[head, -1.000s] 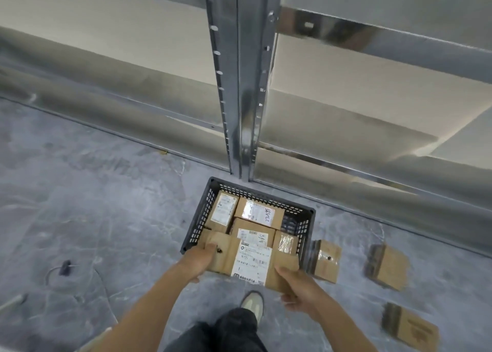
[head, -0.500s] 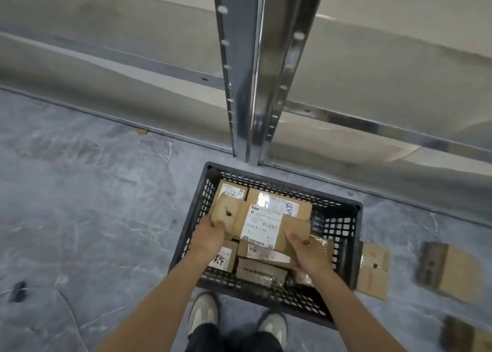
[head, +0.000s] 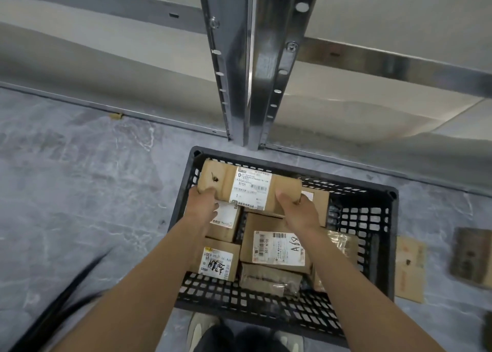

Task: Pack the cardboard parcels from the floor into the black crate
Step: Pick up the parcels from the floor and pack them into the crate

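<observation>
A long cardboard parcel [head: 250, 188] with a white label is held over the far end of the black crate [head: 372, 218]. My left hand [head: 203, 205] grips its left end and my right hand [head: 295, 209] grips its right end. Several labelled parcels lie packed in the crate under it, among them one marked "A68" [head: 277, 248] and a smaller one [head: 217, 262] at the near left. The crate's right part shows bare mesh. Two more parcels [head: 408, 268] [head: 471, 257] lie on the floor to the crate's right.
A metal shelving upright [head: 247, 67] stands directly behind the crate, with shelf beams [head: 399, 64] running left and right. The floor [head: 80, 192] is grey concrete. My shoes [head: 199, 330] are at the crate's near wall. A dark blurred cable [head: 66, 295] crosses the floor at lower left.
Both hands have carried the long parcel from the crate's near edge across to its far end. The view has moved closer over the crate.
</observation>
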